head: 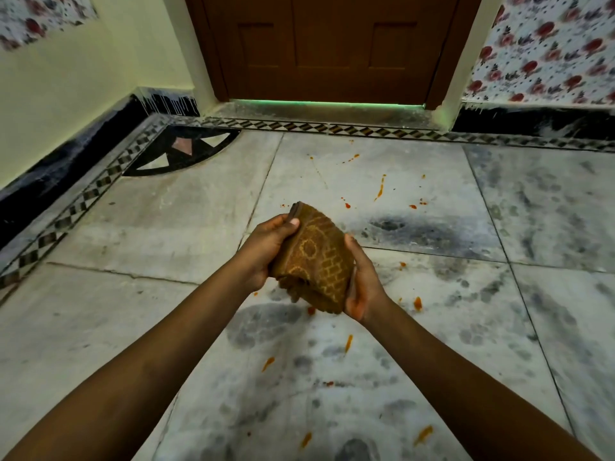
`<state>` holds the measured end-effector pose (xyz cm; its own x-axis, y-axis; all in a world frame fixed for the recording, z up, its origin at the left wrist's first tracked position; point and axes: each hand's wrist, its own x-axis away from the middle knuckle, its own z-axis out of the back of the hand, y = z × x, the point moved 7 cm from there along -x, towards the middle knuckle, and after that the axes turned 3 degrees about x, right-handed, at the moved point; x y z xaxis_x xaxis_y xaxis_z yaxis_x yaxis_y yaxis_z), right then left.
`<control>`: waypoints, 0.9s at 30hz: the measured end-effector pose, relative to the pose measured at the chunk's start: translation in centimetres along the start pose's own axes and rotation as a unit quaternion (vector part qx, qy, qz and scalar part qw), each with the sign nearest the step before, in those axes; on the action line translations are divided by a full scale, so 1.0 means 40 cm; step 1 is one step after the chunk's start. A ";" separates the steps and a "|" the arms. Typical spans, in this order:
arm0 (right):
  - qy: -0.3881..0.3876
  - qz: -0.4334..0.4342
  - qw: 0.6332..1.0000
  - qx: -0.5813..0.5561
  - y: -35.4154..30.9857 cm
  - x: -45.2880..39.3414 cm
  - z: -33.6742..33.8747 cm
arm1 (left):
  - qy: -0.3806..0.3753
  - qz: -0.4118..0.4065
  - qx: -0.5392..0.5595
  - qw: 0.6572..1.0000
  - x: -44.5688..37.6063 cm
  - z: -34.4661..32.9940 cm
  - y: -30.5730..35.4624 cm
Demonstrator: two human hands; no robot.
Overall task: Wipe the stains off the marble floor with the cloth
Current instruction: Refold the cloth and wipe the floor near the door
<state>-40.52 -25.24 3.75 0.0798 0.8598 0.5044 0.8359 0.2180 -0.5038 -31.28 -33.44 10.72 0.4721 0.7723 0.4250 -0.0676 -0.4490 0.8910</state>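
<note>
A folded brown cloth [316, 261] with a yellow woven pattern is held above the floor between both hands. My left hand [266, 247] grips its left side, thumb on top near the upper corner. My right hand [361, 281] cups its right and lower edge. Orange-red stains are scattered over the grey-white marble floor [166, 227]: a streak [379, 189] and small drops [347, 205] beyond the cloth, and smears [268, 362] [422, 434] nearer to me between my forearms.
A brown wooden door [326, 44] stands shut straight ahead, with a raised threshold [316, 111]. A patterned border strip [332, 128] and a dark skirting [66, 161] run along the walls. A dark inlaid corner motif [179, 148] lies at the far left.
</note>
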 end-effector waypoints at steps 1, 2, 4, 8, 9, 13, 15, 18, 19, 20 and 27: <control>0.010 0.002 1.000 0.014 -0.004 0.002 0.003 | 0.021 -0.003 -0.044 0.999 -0.007 0.020 -0.003; 0.023 0.002 0.999 0.026 -0.007 0.003 0.008 | 0.030 -0.004 -0.077 0.997 -0.010 0.032 -0.010; 0.051 0.001 0.997 0.049 -0.014 0.007 0.020 | 0.023 0.000 -0.115 0.993 -0.017 0.044 -0.039; 0.065 -0.004 0.994 0.083 -0.023 0.014 0.029 | 0.037 -0.036 -0.256 0.965 -0.034 0.065 -0.076; 0.066 -0.006 0.993 0.102 -0.027 0.015 0.030 | 0.033 -0.057 -0.279 0.958 -0.035 0.062 -0.067; 0.046 -0.008 0.976 0.212 -0.060 0.017 0.024 | -0.118 -0.067 -0.263 0.955 -0.034 0.012 -0.047; 0.033 -0.013 0.966 0.255 -0.071 0.017 0.022 | -0.179 -0.043 -0.278 0.943 -0.034 0.005 -0.049; 0.027 0.018 0.950 0.310 -0.085 0.008 0.025 | -0.185 -0.010 -0.322 0.929 -0.042 0.017 -0.052; 0.025 0.034 0.946 0.323 -0.087 0.003 0.028 | -0.189 -0.004 -0.332 0.924 -0.045 0.020 -0.057; 0.028 0.046 0.943 0.329 -0.087 -0.003 0.035 | -0.194 0.002 -0.335 0.922 -0.046 0.018 -0.062; 0.132 0.150 0.909 0.367 -0.132 -0.068 0.076 | -0.129 -0.032 -0.260 0.956 -0.094 0.033 -0.048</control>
<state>-46.80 -27.33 2.92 0.4527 0.8116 0.3692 0.1764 0.3244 -0.9293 -31.76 -36.06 7.20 0.6867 0.6241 0.3729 -0.4275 -0.0684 0.9015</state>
